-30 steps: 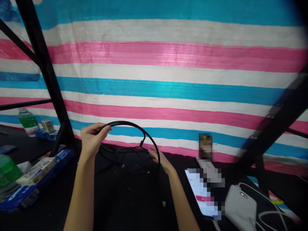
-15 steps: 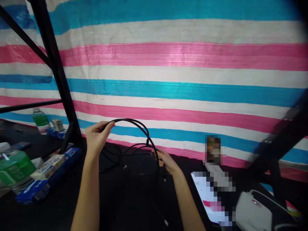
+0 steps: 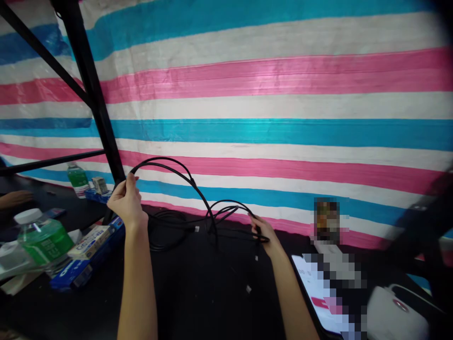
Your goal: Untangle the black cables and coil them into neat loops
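Note:
A long black cable (image 3: pixel 177 171) arches between my two hands above the black tabletop. My left hand (image 3: pixel 128 200), raised on the left, pinches a pair of its strands between thumb and fingers. Lower down on the right, my right hand (image 3: pixel 264 234) is closed round another part of the cable, with loops hanging loosely beside it. More black cable coils (image 3: pixel 166 243) lie on the table between the hands, towards the back. A small pale plug end (image 3: pixel 197 229) shows near those coils.
Left stand a green-filled bottle (image 3: pixel 44 241), a blue box (image 3: pixel 76 274) and a cream box (image 3: pixel 90 242). On the right are a lit phone (image 3: pixel 318 297) and a white device (image 3: pixel 394 314). A black metal post (image 3: pixel 101 113) rises at left; another person's hand (image 3: pixel 16 199) rests far left.
My hands have moved further apart, the left one leftward and the right one slightly rightward. The cable between them has spread into a wider arc. The view has shifted a little.

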Available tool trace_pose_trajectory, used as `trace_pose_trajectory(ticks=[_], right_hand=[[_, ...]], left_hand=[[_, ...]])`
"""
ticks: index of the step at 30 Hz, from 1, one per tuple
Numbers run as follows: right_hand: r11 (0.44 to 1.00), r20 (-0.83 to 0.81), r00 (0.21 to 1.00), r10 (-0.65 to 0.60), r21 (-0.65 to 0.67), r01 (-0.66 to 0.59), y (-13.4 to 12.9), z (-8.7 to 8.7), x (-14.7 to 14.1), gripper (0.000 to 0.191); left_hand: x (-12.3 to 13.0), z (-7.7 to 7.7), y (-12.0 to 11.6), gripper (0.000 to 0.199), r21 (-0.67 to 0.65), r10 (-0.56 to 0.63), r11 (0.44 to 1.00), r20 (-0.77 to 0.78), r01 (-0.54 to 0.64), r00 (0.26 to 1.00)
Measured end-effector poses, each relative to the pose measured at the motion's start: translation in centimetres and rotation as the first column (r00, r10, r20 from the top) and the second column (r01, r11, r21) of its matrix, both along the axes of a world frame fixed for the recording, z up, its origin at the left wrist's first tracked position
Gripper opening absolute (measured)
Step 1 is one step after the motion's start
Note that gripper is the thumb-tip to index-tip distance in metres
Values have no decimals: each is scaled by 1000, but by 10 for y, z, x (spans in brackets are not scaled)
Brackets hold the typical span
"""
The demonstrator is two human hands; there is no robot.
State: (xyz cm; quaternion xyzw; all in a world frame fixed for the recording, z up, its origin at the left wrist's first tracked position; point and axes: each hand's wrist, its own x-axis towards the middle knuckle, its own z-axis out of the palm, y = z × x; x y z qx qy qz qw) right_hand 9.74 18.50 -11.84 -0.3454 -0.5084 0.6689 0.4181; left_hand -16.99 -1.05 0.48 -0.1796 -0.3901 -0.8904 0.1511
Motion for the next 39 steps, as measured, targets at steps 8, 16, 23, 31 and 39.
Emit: trace_pose_trajectory(ticks=[8, 16, 23, 31, 39], right_hand=[[977, 189, 980, -57, 211, 17, -12, 3, 4, 42], [702, 157, 973, -170, 712, 8, -62, 51, -25, 21], [448, 320, 863, -390, 885, -126, -111, 47, -64, 54], [371, 603, 718, -348, 792, -485, -107, 13, -84, 77], [575, 457, 880, -131, 758, -308, -97, 7, -85, 71]], left_hand=[[9, -5, 6, 32, -626, -423, 703, 13, 337, 906], [23, -12, 29, 27, -699, -391, 680, -91, 221, 916], [45, 2, 20, 34, -708, -528, 607, -21, 360, 849], [63, 11, 9, 29, -696, -524, 653, -129, 299, 842], [49, 4, 11, 38, -708, -543, 598, -13, 376, 839]])
